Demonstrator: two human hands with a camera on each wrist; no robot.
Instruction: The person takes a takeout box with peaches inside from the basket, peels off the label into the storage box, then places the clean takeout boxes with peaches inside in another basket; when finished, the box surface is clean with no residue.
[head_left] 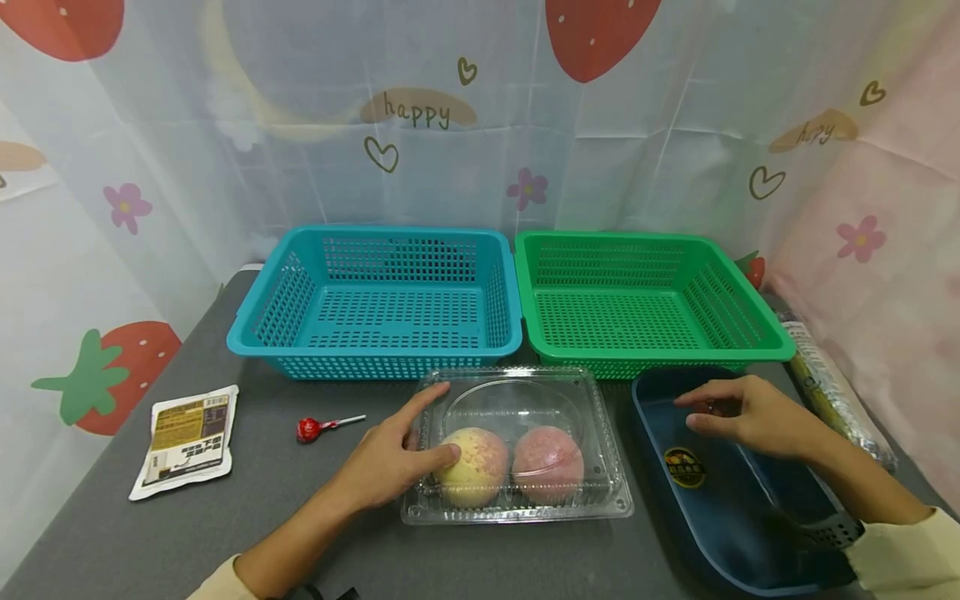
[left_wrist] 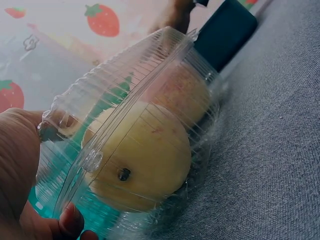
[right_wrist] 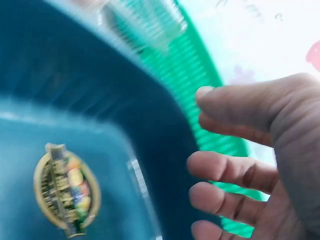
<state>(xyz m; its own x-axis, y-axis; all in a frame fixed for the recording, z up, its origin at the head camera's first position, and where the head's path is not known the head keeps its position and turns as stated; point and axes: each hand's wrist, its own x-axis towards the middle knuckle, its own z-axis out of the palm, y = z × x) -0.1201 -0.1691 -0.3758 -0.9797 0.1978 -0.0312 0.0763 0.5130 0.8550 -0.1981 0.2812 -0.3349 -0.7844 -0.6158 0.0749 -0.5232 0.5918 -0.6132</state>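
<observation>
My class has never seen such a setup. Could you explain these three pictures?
There is no machine, only a person working bare-handed. The wide picture comes from a head camera looking forward and down; the others, from cameras on each wrist. On the grey surface lie a blue basket, a green basket, a dark tray, a lollipop and a white packet. The left hand holds a clear plastic box by its left side, with a yellowish round item and a pink one inside. The right hand hovers over the tray, holding nothing.
</observation>
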